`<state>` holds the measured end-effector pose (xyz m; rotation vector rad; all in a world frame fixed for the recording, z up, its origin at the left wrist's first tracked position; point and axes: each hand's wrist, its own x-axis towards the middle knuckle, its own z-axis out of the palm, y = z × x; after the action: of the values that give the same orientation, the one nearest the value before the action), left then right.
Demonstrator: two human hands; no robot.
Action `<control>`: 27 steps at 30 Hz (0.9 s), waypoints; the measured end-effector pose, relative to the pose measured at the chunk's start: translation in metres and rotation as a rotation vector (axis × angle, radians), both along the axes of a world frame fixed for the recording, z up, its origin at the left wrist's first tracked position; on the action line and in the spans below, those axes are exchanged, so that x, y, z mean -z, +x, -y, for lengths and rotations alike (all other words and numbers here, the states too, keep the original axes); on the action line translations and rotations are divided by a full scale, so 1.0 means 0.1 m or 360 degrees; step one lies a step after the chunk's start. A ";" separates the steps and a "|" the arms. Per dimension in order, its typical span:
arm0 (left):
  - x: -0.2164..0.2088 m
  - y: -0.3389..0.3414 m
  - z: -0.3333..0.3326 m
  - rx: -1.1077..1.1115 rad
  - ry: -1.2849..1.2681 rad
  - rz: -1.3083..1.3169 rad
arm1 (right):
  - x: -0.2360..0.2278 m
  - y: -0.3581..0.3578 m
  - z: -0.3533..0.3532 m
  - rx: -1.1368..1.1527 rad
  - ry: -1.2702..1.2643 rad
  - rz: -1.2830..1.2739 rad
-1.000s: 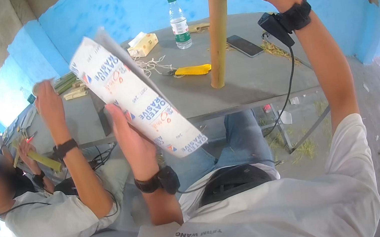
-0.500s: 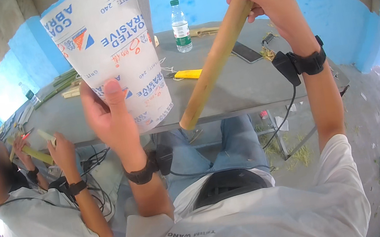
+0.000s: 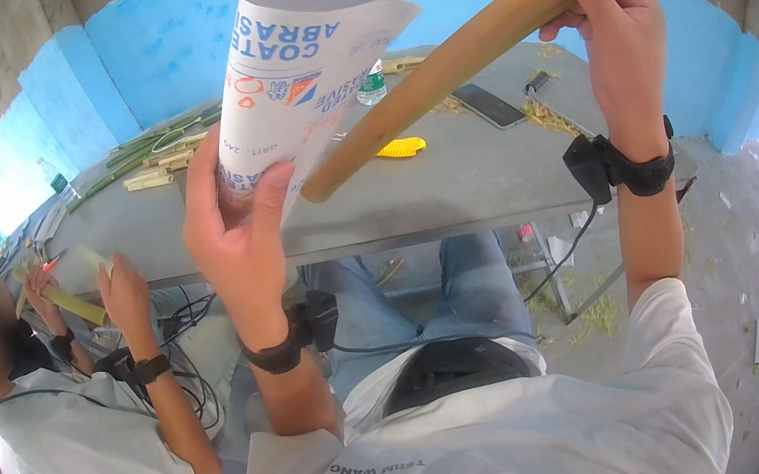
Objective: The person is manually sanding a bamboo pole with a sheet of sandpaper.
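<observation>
My left hand [image 3: 237, 237] grips a curled white sheet of sandpaper [image 3: 296, 79] with printed backing, held up above the grey table [image 3: 451, 184]. My right hand [image 3: 606, 24] holds the far end of a tan bamboo stick [image 3: 442, 74], which slants down to the left. The stick's lower end sits against the sheet, just beside my left thumb. Both wrists wear black bands with cables.
On the table lie a yellow tool [image 3: 401, 147], a dark phone [image 3: 488, 104], a water bottle [image 3: 370, 86] partly behind the sheet, and a pile of bamboo strips [image 3: 153, 160]. A co-worker [image 3: 52, 396] sits at my left holding a bamboo piece [image 3: 71, 303].
The stick has tipped from upright on the table to slanting in the air. The sheet has risen and curled toward the stick's lower end. The co-worker's raised hand has come down.
</observation>
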<state>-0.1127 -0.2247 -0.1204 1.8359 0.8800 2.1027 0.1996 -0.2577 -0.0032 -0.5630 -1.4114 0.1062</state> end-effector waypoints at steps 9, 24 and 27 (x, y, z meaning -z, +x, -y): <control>0.10 -0.22 0.00 -0.0057 0.0110 -0.0228 | 0.02 0.17 0.16 0.0022 0.0215 -0.0012; 0.10 0.04 0.10 0.0037 -0.0086 -0.0526 | 0.07 0.37 0.27 -0.0031 0.0410 0.0216; 0.08 0.01 0.09 -0.0063 -0.0072 -0.0592 | 0.02 0.50 0.24 -0.0058 0.0495 0.0298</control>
<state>-0.1121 -0.2336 -0.1286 2.2426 1.0408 1.7716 0.2499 -0.2819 -0.0050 -0.2948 -1.5832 -0.1388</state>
